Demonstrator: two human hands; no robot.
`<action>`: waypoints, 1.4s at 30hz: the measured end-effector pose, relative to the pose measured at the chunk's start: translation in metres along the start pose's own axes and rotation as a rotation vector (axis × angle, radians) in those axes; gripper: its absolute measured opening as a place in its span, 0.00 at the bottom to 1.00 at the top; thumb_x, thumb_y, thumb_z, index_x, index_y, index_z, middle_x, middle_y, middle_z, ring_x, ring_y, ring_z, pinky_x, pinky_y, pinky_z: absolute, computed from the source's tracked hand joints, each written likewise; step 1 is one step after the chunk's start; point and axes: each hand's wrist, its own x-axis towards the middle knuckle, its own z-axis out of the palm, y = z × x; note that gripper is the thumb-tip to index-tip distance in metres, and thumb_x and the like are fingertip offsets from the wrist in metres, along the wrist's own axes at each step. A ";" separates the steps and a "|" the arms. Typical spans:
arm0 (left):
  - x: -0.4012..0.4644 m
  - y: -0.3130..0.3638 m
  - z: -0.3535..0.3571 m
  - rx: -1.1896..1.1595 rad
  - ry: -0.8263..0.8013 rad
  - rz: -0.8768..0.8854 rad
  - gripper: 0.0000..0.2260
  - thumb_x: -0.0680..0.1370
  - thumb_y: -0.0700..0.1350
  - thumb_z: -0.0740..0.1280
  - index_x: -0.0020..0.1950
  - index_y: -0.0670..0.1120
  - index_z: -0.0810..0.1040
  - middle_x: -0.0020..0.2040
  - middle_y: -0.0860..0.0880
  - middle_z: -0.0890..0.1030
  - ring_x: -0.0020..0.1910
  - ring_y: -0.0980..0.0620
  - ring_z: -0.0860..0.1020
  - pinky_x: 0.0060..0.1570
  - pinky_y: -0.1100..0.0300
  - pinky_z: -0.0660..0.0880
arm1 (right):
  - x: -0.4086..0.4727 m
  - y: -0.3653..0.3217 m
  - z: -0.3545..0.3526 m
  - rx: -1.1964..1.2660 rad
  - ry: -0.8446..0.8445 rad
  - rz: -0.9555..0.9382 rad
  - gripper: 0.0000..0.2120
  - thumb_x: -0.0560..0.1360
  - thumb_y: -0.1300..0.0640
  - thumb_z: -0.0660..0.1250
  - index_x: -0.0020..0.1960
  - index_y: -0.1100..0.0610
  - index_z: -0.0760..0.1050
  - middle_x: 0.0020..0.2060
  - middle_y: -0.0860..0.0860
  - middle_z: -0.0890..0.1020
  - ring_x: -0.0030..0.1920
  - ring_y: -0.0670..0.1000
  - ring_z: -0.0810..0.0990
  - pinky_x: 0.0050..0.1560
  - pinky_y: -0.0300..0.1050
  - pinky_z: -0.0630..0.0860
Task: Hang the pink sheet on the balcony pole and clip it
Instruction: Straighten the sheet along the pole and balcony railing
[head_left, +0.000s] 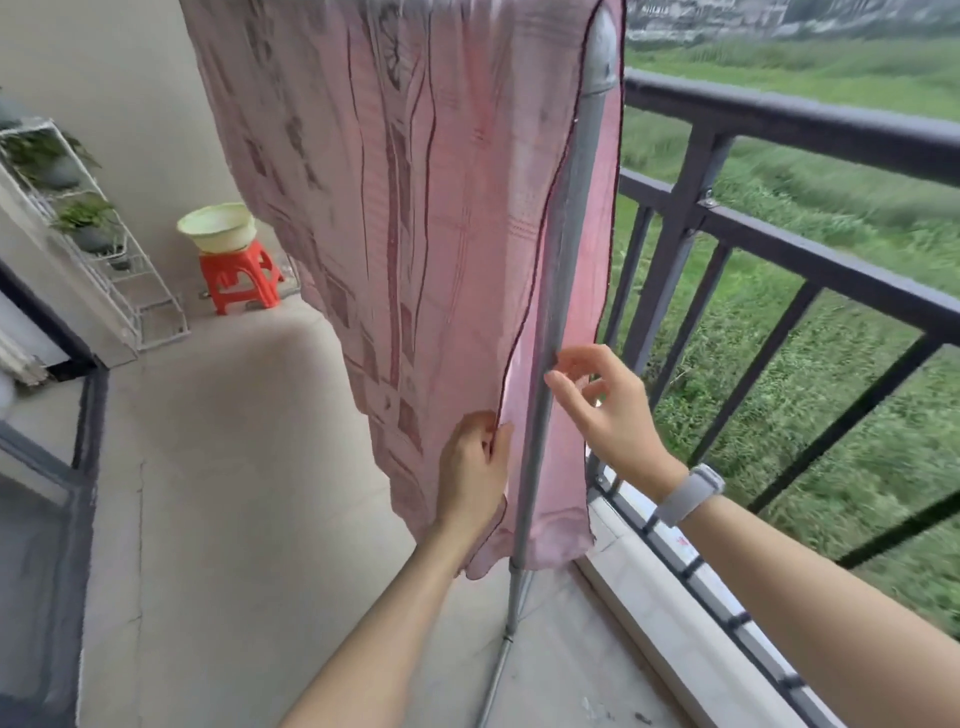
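Pink sheet (415, 208): thin patterned fabric with a dark stitched hem, draped from the top of the frame and hanging down on both sides of an upright grey metal pole (558, 291); the nearer layer falls toward the balcony floor, the farther layer shows behind the pole on the railing side. Horizontal bar at the top is mostly covered by the cloth. Left hand (475, 467): thumb and fingers closed on the dark hem of the nearer layer, low down, just left of the pole. Right hand (605, 410): raised beside the pole on the railing side, fingers loosely spread and bent, fingertips (553, 378) at or very near the pole and the farther layer; whether they actually grip cloth I cannot tell. A pale wristband (691, 493) sits on the right wrist. Pole base: angled legs (498, 670) spreading on the concrete floor (234, 467). Dark metal railing (779, 249) runs along the right, with green grass (805, 171) beyond it. Far corner: a red plastic stool (240, 278) carrying a pale green basin (217, 227), standing against the wall. Left edge: a white wire rack (104, 239) holding potted plants (83, 218). No clip can be made out on the sheet in this view.
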 end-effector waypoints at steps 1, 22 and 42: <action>-0.002 0.000 0.001 -0.029 -0.040 -0.030 0.15 0.76 0.41 0.63 0.33 0.52 0.63 0.26 0.57 0.65 0.26 0.56 0.66 0.28 0.69 0.62 | 0.000 -0.005 0.002 -0.082 0.000 -0.013 0.16 0.71 0.42 0.65 0.48 0.54 0.72 0.41 0.46 0.77 0.41 0.43 0.75 0.38 0.36 0.71; -0.020 -0.090 -0.067 0.317 -0.352 -0.049 0.21 0.75 0.44 0.63 0.68 0.46 0.65 0.66 0.47 0.70 0.64 0.45 0.68 0.61 0.53 0.65 | -0.072 0.010 0.061 -0.430 0.265 -0.072 0.07 0.74 0.59 0.56 0.50 0.60 0.66 0.46 0.58 0.73 0.43 0.53 0.72 0.41 0.46 0.72; 0.179 -0.286 -0.375 0.812 0.064 -0.261 0.21 0.78 0.46 0.59 0.70 0.46 0.62 0.71 0.46 0.64 0.70 0.48 0.60 0.67 0.49 0.56 | 0.138 -0.048 0.446 -0.442 -0.436 -0.218 0.13 0.73 0.60 0.61 0.56 0.57 0.76 0.54 0.53 0.80 0.59 0.56 0.73 0.60 0.49 0.64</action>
